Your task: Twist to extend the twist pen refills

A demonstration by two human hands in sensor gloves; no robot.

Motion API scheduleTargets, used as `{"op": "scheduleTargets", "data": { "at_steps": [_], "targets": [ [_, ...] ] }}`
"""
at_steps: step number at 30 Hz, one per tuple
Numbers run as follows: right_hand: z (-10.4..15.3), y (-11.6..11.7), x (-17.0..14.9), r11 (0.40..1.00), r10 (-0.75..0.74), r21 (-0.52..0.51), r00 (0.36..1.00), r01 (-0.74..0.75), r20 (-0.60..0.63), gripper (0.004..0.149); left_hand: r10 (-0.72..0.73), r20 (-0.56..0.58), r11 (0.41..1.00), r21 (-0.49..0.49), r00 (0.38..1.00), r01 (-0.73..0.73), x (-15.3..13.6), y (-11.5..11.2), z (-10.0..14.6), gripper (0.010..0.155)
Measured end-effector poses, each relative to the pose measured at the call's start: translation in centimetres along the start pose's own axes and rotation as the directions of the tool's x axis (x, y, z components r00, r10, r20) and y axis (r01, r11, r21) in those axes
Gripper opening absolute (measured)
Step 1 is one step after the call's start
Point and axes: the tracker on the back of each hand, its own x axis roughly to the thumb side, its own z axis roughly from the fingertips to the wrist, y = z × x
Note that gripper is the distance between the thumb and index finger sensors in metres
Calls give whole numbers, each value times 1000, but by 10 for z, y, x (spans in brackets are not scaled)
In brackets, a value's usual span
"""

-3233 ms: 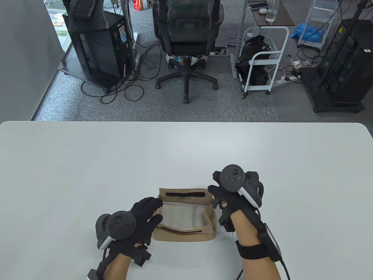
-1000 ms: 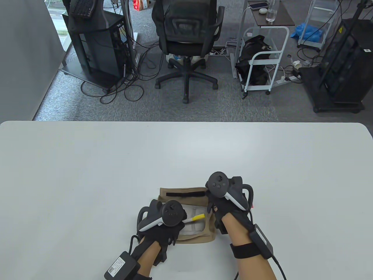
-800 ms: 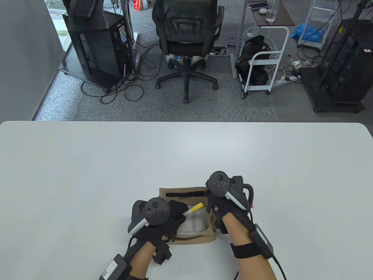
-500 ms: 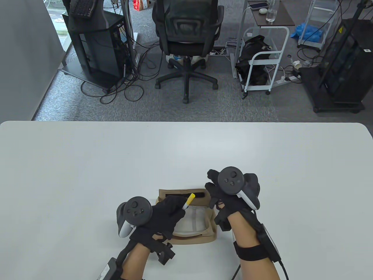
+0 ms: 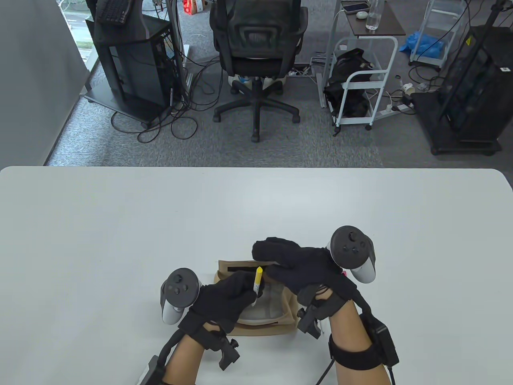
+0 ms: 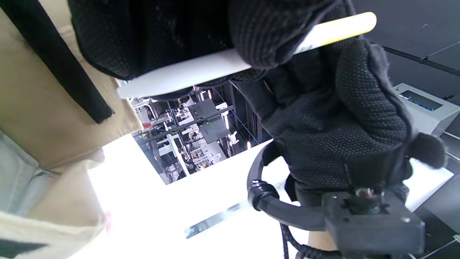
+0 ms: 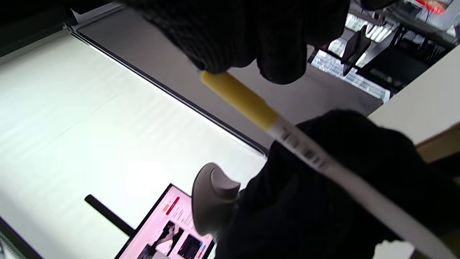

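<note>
Twisting is not yet starting: left hand [image 5: 224, 298] is gripping the pen [image 5: 257, 279] low-centre, right hand [image 5: 300, 264] fingers spread, arriving at its yellow end.

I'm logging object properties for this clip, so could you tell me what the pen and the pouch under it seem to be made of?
Pen: probably smooth plastic, a white barrel with a matte yellow end and printed marks. Pouch: tan woven cloth, likely canvas, with a pale grey lining and a black strip that looks like hook-and-loop.

A white surface [image 5: 120, 224] fills the lower half of the frame. A tan fabric pouch [image 5: 276, 325] is laid open on it at lower centre, near the bottom edge.
</note>
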Motion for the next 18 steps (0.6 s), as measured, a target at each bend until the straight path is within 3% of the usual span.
{"op": "scheduleTargets", "data": {
  "at_steps": [4, 7, 18],
  "targets": [
    [-8, 9, -14, 983, -165, 88, 986, 163, 18, 56, 17, -1, 999, -44, 1000, -17, -3, -3, -2, 50],
    [-11, 11, -21, 969, -235, 86, 972, 232, 15, 53, 25, -1, 998, -56, 1000, -25, -4, -4, -2, 50],
    [-5, 0, -14, 996, -29, -83, 999, 32, 37, 47, -12, -9, 999, -48, 1000, 12, -4, -5, -2, 50]
  ]
}}
